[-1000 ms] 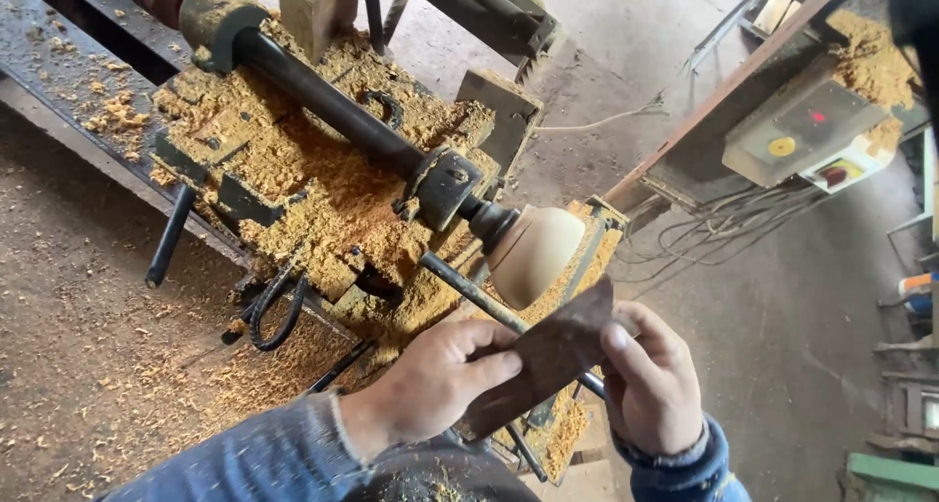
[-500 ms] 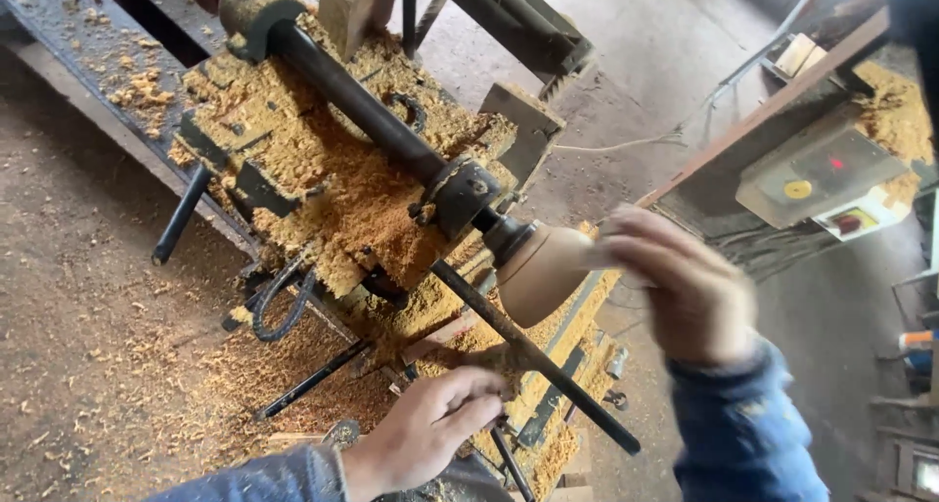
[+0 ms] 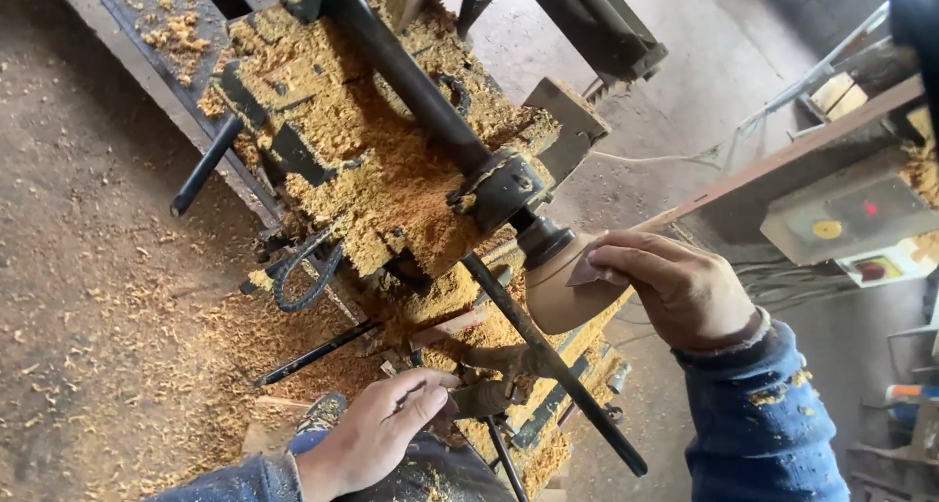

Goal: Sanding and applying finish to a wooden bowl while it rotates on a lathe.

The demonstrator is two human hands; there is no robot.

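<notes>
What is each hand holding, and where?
The right hand presses a small dark sheet by its edge against the wooden piece. The left hand grasps a lever by its end.

rounded tan wooden workpiece [image 3: 562, 297] on lathe spindle [image 3: 509, 184]

Carrier: a metal lathe bed [image 3: 293, 160], running from far left to near right.
On it: thick heaps of yellow sawdust [image 3: 381, 184].
Beside it: dirt floor [image 3: 88, 297] at left, scattered with wood shavings [image 3: 210, 336] near the bed.
</notes>
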